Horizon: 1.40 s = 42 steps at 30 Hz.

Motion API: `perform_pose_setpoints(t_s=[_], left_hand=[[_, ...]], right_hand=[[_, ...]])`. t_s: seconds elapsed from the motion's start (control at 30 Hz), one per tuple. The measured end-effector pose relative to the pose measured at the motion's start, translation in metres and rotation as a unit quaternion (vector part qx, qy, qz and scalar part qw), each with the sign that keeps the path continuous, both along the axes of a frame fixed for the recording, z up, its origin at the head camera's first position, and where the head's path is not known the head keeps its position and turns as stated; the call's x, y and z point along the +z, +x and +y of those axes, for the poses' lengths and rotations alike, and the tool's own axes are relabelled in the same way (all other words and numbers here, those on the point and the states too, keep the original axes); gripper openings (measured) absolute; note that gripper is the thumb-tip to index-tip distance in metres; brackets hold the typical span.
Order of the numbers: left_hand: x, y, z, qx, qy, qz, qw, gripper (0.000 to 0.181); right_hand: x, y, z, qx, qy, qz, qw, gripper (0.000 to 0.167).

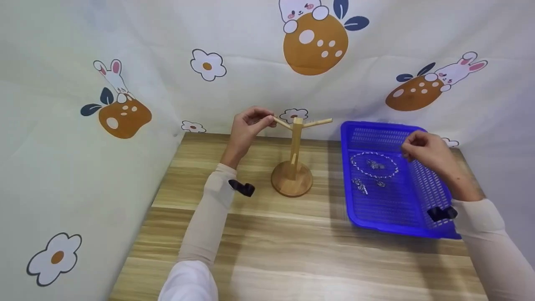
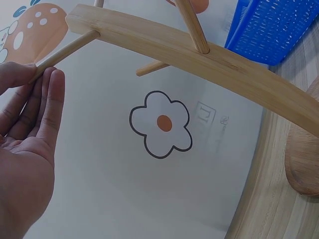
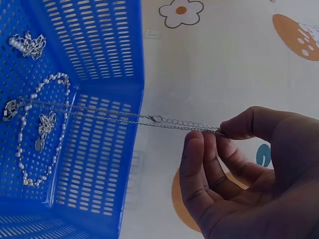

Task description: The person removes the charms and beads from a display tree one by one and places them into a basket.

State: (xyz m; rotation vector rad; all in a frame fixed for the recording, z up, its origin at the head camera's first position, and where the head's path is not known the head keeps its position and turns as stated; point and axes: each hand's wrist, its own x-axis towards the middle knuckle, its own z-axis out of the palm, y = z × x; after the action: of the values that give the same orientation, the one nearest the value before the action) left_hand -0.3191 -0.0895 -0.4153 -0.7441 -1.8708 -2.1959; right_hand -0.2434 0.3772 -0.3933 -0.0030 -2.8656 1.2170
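My left hand [image 1: 249,130] pinches the end of one peg [image 2: 65,54] on a wooden stand [image 1: 296,142] with a round base. Above the blue basket [image 1: 350,209], my right hand [image 1: 432,155] pinches one end of a thin silver chain necklace [image 3: 174,124] between thumb and fingers. Its clasp shows in the right wrist view, and a dark, faceted pendant [image 3: 11,110] hangs at its far end. Inside the basket lie a beaded white necklace [image 3: 65,89], a heaped silver chain [image 1: 375,164] and a bunched chain with pearls [image 1: 359,186].
The stand and the basket are on a wood-grain table [image 1: 271,251], the basket to the right of the stand. A pale cloth [image 1: 246,33] printed with rabbits and flowers hangs behind. More pegs [image 1: 318,123] stick out from the post.
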Motion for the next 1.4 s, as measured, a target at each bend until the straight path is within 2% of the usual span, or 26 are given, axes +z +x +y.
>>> perform_pose_setpoints(t_s=[0.1, 0.33, 0.57, 0.7, 0.97, 1.4], left_hand=[[0.000, 0.000, 0.000, 0.000, 0.000, 0.001, 1.0000, 0.009], [0.000, 0.000, -0.001, 0.000, -0.002, -0.001, 1.0000, 0.018], [0.000, -0.001, 0.000, 0.002, 0.004, -0.005, 1.0000, 0.010], [0.000, -0.002, 0.000, 0.004, 0.001, -0.004, 1.0000, 0.010], [0.000, -0.001, 0.001, 0.003, 0.006, 0.003, 1.0000, 0.010], [-0.001, -0.001, 0.002, 0.004, 0.004, -0.001, 1.0000, 0.020]], right_hand=[[-0.004, -0.002, 0.001, 0.019, 0.023, -0.013, 0.9995, 0.015], [-0.018, -0.010, 0.006, 0.072, 0.031, -0.039, 0.9962, 0.012], [-0.030, -0.016, 0.006, 0.097, 0.085, -0.061, 0.9897, 0.008], [-0.039, -0.020, 0.005, 0.119, 0.092, -0.077, 0.9856, 0.007], [-0.052, -0.027, 0.003, 0.147, 0.150, -0.069, 0.9753, 0.006], [-0.073, -0.031, 0.002, 0.183, 0.170, -0.102, 0.9628, 0.008]])
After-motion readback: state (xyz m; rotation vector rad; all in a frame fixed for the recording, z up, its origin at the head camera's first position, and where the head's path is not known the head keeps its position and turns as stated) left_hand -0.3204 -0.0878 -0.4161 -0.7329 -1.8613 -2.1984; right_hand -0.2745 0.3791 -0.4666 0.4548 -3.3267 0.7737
